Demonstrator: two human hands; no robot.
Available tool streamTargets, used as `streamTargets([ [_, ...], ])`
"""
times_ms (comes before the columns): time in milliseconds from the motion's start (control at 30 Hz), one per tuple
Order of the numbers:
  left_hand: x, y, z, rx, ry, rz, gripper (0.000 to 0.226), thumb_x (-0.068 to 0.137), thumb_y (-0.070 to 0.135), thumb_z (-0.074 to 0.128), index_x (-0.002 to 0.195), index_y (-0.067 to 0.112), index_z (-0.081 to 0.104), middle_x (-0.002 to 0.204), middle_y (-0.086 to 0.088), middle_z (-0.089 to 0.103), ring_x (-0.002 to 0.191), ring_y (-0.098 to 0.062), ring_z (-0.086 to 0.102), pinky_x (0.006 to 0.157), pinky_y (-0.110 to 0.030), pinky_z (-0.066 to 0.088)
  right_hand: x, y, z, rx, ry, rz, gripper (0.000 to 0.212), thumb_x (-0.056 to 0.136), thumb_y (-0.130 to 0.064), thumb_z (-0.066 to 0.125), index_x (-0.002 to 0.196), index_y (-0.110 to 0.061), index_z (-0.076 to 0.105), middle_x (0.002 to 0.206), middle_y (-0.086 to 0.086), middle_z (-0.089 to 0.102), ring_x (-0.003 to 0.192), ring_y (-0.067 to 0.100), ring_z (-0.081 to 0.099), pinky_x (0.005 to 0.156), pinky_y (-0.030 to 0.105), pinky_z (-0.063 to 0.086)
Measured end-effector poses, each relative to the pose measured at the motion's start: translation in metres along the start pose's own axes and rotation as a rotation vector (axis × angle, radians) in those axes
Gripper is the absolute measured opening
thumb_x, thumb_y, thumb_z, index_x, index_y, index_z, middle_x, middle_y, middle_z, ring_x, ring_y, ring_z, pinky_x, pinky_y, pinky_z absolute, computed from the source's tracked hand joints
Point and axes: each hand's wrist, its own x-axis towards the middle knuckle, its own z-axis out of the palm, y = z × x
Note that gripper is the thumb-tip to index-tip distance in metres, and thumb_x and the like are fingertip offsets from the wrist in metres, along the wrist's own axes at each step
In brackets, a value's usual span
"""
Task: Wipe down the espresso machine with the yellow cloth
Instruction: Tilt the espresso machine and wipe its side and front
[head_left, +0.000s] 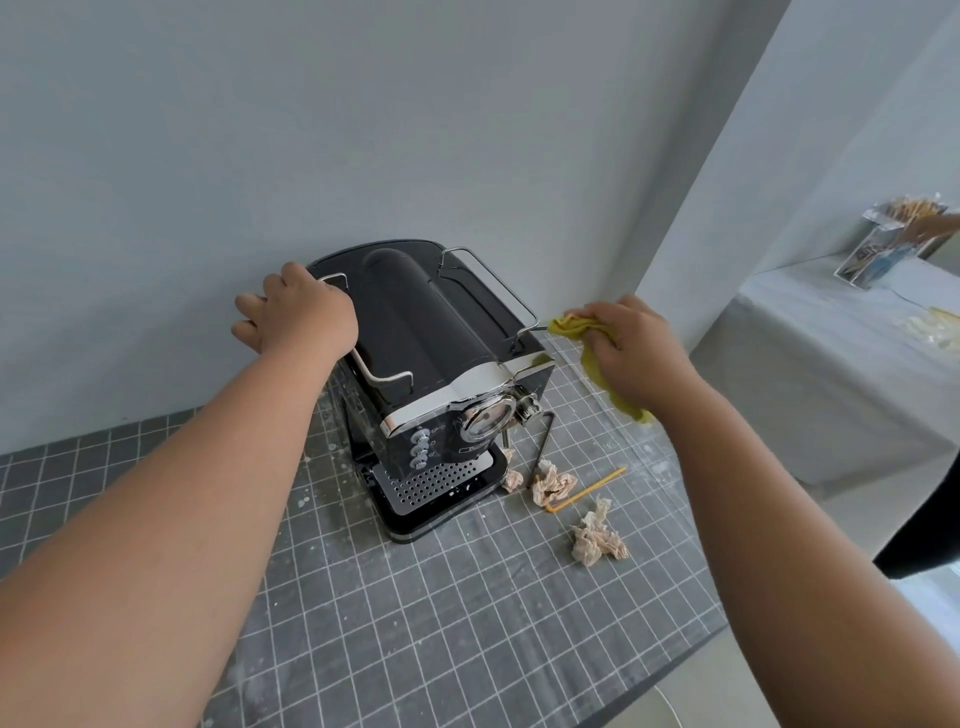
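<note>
Espresso machine (415, 332): glossy black plastic housing, matt black top hump, polished chrome front band, bright wire rails, perforated metal drip tray (434, 480). Yellow cloth (576, 328): soft, crumpled fabric. Grid mat (415, 613): matt grey, dusty and speckled; crumpled paper wads (597, 538) thin, wrinkled.

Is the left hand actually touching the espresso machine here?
Touching. The head view shows the left hand laid palm-down on the top left edge of the espresso machine, covering part of its wire rail, with no gap visible between them.
</note>
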Motion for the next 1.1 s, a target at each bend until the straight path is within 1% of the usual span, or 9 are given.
streamTargets([
  [100, -0.001, 0.000, 0.000, 0.007, 0.003, 0.003, 0.035, 0.098, 0.023, 0.029, 0.128, 0.010, 0.039, 0.136, -0.011, 0.041, 0.124, -0.035, 0.029, 0.095, -0.043, 0.026, 0.014, -0.005, 0.024, 0.032, -0.097, 0.104, 0.029, 0.095, -0.026, 0.051, 0.122, -0.027, 0.062, 0.103, 0.001, 0.055, 0.093, 0.019, 0.051, 0.079, 0.027, 0.035],
  [200, 0.000, 0.000, 0.000, 0.013, 0.002, 0.004, 0.035, 0.099, 0.024, 0.028, 0.128, 0.009, 0.039, 0.135, -0.011, 0.042, 0.124, -0.035, 0.030, 0.095, -0.044, 0.026, 0.024, -0.014, 0.038, 0.264, -0.130, 0.135, 0.025, 0.095, -0.024, 0.054, 0.118, -0.024, 0.064, 0.103, 0.003, 0.064, 0.090, 0.018, 0.057, 0.084, 0.029, 0.043],
  [333, 0.002, -0.001, 0.000, 0.009, 0.005, -0.004, 0.034, 0.098, 0.024, 0.028, 0.128, 0.010, 0.040, 0.135, -0.011, 0.042, 0.124, -0.035, 0.030, 0.095, -0.044, 0.026, 0.037, -0.013, 0.035, 0.689, -0.359, 0.191, 0.033, 0.095, -0.001, 0.049, 0.109, -0.023, 0.069, 0.094, 0.001, 0.068, 0.076, 0.010, 0.061, 0.072, 0.027, 0.053],
  [467, 0.002, -0.001, 0.001, 0.001, 0.002, -0.009, 0.033, 0.098, 0.023, 0.029, 0.127, 0.010, 0.040, 0.134, -0.011, 0.042, 0.123, -0.035, 0.030, 0.095, -0.044, 0.026, 0.043, -0.013, 0.028, 0.791, -0.525, 0.250, 0.052, 0.086, 0.019, 0.033, 0.100, -0.015, 0.070, 0.093, 0.008, 0.065, 0.074, 0.015, 0.059, 0.066, 0.032, 0.058],
  [567, 0.001, 0.000, 0.001, -0.004, -0.003, -0.011, 0.033, 0.098, 0.022, 0.030, 0.127, 0.010, 0.040, 0.133, -0.011, 0.042, 0.123, -0.035, 0.030, 0.095, -0.044, 0.026, 0.040, -0.015, 0.026, 0.738, -0.508, 0.252, 0.052, 0.084, 0.019, 0.032, 0.094, -0.015, 0.069, 0.090, 0.003, 0.064, 0.068, 0.013, 0.054, 0.059, 0.024, 0.053],
  [700, 0.000, 0.000, 0.001, 0.000, 0.001, -0.001, 0.034, 0.098, 0.023, 0.028, 0.127, 0.010, 0.040, 0.133, -0.011, 0.043, 0.123, -0.035, 0.030, 0.094, -0.044, 0.026, 0.033, -0.009, 0.030, 0.701, -0.430, 0.251, 0.051, 0.085, 0.015, 0.034, 0.089, -0.022, 0.070, 0.076, 0.000, 0.061, 0.064, 0.010, 0.052, 0.062, 0.022, 0.049],
  [800, 0.000, 0.000, 0.000, 0.001, 0.001, 0.008, 0.033, 0.098, 0.023, 0.028, 0.126, 0.011, 0.041, 0.133, -0.010, 0.043, 0.122, -0.034, 0.031, 0.092, -0.043, 0.026, 0.026, -0.012, 0.036, 0.745, -0.338, 0.262, 0.046, 0.086, 0.013, 0.036, 0.088, -0.019, 0.068, 0.056, -0.014, 0.061, 0.053, 0.001, 0.051, 0.057, 0.015, 0.046],
  [867, 0.000, -0.001, 0.000, 0.007, 0.001, 0.005, 0.032, 0.097, 0.023, 0.028, 0.124, 0.012, 0.041, 0.132, -0.010, 0.043, 0.121, -0.034, 0.031, 0.091, -0.043, 0.026, 0.021, -0.014, 0.040, 0.810, -0.257, 0.279, 0.044, 0.085, 0.014, 0.037, 0.084, -0.017, 0.068, 0.057, -0.014, 0.060, 0.053, -0.001, 0.051, 0.055, 0.012, 0.044],
  [1100, -0.001, 0.002, -0.003, -0.015, 0.010, -0.012, 0.034, 0.098, 0.024, 0.030, 0.127, 0.011, 0.040, 0.134, -0.010, 0.039, 0.122, -0.033, 0.031, 0.093, -0.041, 0.026, -0.006, 0.011, 0.039, 1.015, -0.139, 0.394, 0.045, 0.082, 0.014, 0.039, 0.072, -0.018, 0.070, 0.082, 0.005, 0.065, 0.081, 0.025, 0.060, 0.072, 0.038, 0.055],
])
